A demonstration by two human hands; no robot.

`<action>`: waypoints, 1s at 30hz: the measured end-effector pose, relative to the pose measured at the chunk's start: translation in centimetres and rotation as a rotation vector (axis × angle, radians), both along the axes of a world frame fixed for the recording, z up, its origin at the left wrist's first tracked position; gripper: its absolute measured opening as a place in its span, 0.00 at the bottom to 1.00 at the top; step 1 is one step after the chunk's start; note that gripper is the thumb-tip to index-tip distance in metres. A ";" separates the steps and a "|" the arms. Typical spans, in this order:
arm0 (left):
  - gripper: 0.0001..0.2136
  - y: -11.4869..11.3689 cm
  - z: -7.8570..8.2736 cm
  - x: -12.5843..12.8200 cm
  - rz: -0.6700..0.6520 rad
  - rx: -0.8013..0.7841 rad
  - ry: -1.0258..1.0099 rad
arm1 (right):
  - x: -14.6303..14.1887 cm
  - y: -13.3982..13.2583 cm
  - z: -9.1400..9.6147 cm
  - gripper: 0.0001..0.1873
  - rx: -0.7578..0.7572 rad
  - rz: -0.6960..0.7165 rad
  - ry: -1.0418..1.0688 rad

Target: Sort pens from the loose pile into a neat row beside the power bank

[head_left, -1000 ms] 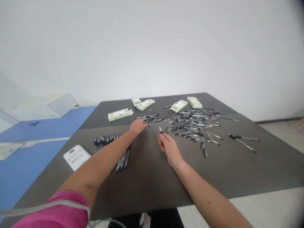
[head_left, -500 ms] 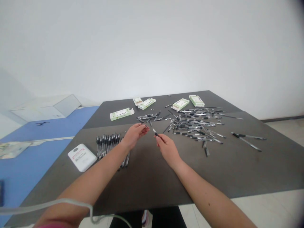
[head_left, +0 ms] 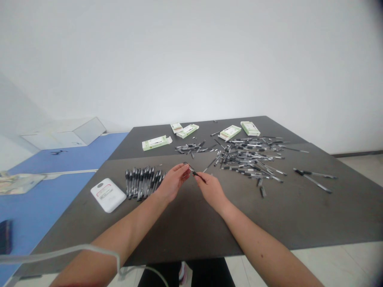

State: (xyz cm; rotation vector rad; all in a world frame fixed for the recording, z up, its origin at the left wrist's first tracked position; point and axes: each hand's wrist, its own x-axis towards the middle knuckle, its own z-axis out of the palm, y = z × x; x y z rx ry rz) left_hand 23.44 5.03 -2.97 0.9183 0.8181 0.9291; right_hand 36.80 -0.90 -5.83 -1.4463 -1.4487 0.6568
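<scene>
Holding a black pen part (head_left: pixel 199 177) pinched in your right grip (head_left: pixel 211 192), its tip slants toward your nearly touching left grip (head_left: pixel 172 183), whose hold is unclear.

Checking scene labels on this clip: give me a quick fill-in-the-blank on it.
1. In this view, the white rounded box sits just to the ____ of the row of black pens.
2. The left hand and right hand come together around a small ____ pen part.
3. The dark tabletop carries a scattered heap of loose pens, mostly on its ____ half in this view.
4. Left of the dark tabletop lies a ____ surface.

Answers: left; black; right; blue
</scene>
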 end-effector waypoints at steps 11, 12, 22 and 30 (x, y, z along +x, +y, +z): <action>0.12 0.5 -0.2 0.3 -0.143 0.462 0.398 | -0.5 0.1 -0.3 0.14 -0.081 0.023 0.324; 0.13 0.6 0.0 0.3 -0.168 0.480 0.403 | -0.6 0.1 -0.3 0.14 -0.096 0.041 0.398; 0.17 -0.1 0.9 -4.7 0.060 0.485 0.550 | -0.3 0.0 -0.7 0.14 -0.143 0.135 0.412; 0.18 -0.6 -2.0 -11.7 0.388 0.503 0.685 | -3.8 1.6 -1.8 0.19 -0.380 0.229 0.062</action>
